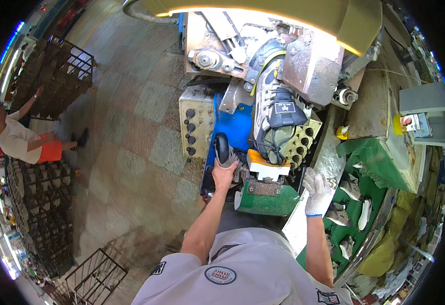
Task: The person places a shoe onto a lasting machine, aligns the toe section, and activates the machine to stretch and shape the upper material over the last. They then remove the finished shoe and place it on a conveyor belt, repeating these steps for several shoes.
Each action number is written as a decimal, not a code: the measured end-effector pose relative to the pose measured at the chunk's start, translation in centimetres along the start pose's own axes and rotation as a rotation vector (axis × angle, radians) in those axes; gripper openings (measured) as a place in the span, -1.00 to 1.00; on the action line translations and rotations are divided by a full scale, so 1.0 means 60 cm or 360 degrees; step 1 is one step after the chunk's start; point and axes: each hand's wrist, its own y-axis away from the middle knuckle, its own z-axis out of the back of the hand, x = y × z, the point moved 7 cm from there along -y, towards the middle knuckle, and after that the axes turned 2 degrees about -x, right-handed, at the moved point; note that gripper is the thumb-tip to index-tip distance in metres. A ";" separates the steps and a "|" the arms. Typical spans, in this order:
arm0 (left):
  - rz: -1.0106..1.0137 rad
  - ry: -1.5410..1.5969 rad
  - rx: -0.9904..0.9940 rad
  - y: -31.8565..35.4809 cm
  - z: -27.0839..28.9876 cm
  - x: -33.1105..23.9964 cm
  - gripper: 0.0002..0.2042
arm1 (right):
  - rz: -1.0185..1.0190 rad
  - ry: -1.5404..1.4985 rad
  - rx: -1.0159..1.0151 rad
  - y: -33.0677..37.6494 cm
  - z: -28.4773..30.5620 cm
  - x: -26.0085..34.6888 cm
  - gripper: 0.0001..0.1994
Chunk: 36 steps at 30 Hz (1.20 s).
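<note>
Left hand (224,172) grips a black knob (222,148); gloved right hand (317,190) rests beside the machine (311,71).

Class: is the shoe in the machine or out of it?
In. The shoe sits clamped between the machine's metal parts, above the green block.

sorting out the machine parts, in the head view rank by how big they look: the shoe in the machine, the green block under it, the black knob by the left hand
1. shoe
2. green block
3. black knob
The fisheye lens may skew this.
</note>
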 end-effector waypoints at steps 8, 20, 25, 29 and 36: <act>-0.0467 -0.0679 -0.0158 0.125 0.231 -0.237 -0.37 | 0.0346 0.0320 0.0189 0.098 -0.084 0.124 -0.48; -0.1551 -0.0097 0.0638 0.388 0.182 -0.545 -0.46 | 0.0004 -0.0922 0.0838 0.150 -0.150 0.244 -0.36; -0.0389 0.0783 0.1617 0.411 -0.091 -0.550 -0.63 | 0.0349 -0.0603 0.0584 0.139 0.053 0.253 -0.18; -0.0266 0.0633 0.1917 0.556 -0.242 -0.517 -0.65 | 0.0400 -0.0570 0.0334 0.162 0.234 0.223 -0.13; -0.0761 -0.0508 0.2411 0.725 -0.440 -0.305 -0.52 | 0.0136 -0.0523 -0.0256 0.244 0.617 0.006 -0.36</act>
